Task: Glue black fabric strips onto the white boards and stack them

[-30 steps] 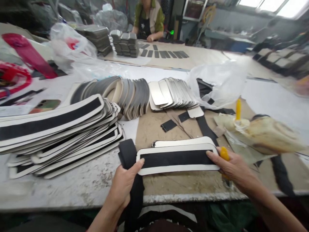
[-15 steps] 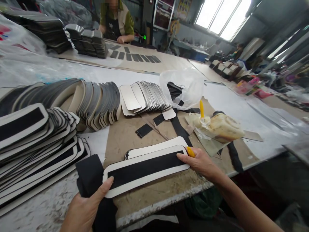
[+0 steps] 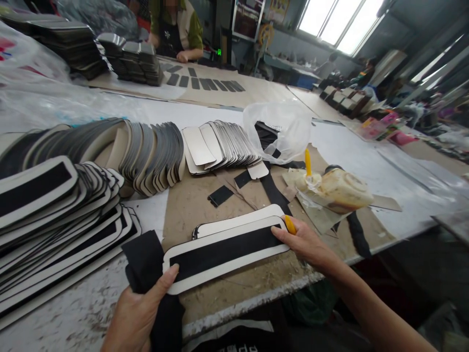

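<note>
A long white panel with a black strip (image 3: 227, 253) is held between my two hands above the brown board (image 3: 220, 305). My left hand (image 3: 141, 305) grips its left end, thumb on top. At the right end, my right hand (image 3: 300, 239) pinches the panel and also has a yellow-handled tool (image 3: 290, 224) in its grasp. Behind the held panel lie similar white panels (image 3: 238, 221). A black fabric roll (image 3: 143, 259) sits beside my left hand. Stacked striped panels (image 3: 66, 234) are at the left.
Curved grey pieces (image 3: 146, 151) and white pieces (image 3: 220, 146) stand in rows behind. A plastic bag (image 3: 293, 132) holds black scraps. Right of centre is a stained glue container (image 3: 342, 188) with a yellow-handled tool (image 3: 308, 162). Across the table, a person (image 3: 176, 34) stands.
Both hands and the held panel have shifted slightly right and up in the view. The panel remains held at both ends.
</note>
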The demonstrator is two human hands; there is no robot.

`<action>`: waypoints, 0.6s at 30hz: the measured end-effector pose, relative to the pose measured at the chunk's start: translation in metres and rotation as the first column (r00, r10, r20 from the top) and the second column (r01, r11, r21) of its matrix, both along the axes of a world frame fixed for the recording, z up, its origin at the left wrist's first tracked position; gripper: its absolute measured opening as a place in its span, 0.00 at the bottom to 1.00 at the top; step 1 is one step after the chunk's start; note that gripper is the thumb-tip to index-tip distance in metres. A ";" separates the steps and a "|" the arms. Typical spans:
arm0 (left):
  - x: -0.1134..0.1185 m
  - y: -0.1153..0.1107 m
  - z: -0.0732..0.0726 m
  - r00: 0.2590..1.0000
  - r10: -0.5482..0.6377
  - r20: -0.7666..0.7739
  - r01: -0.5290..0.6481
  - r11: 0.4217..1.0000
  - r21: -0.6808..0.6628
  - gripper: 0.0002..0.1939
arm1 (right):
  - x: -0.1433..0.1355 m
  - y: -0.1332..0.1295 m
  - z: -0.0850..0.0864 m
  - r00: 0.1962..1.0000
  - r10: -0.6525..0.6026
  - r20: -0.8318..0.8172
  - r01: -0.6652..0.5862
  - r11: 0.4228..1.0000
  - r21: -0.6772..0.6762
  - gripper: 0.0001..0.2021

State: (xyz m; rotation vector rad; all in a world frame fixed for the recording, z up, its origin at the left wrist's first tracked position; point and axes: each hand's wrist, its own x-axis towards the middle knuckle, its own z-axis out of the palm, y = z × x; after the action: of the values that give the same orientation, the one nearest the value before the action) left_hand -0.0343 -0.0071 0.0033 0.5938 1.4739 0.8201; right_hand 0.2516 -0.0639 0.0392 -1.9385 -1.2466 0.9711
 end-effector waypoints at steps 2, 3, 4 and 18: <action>0.001 0.000 0.002 1.000 -0.004 0.012 0.004 1.000 -0.020 0.20 | -0.001 0.001 0.000 1.000 0.004 0.010 -0.004 1.000 0.014 0.13; 0.001 0.000 0.002 1.000 -0.010 0.014 0.010 1.000 -0.029 0.20 | -0.002 0.001 0.000 0.999 0.002 0.036 -0.003 1.000 0.028 0.13; 0.001 0.001 0.002 1.000 -0.015 0.017 0.015 0.999 -0.034 0.20 | -0.003 0.001 -0.001 0.998 -0.005 0.070 0.003 0.999 0.042 0.13; -0.009 0.003 -0.006 0.993 -0.002 0.116 0.006 0.999 -0.035 0.26 | 0.002 0.000 0.006 0.942 0.059 -0.331 -0.090 0.993 -0.080 0.13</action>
State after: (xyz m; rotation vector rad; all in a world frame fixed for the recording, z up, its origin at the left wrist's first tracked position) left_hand -0.0432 -0.0041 -0.0024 0.5142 1.3780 0.8110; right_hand 0.2532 -0.0643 0.0450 -1.7169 -1.1033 1.3515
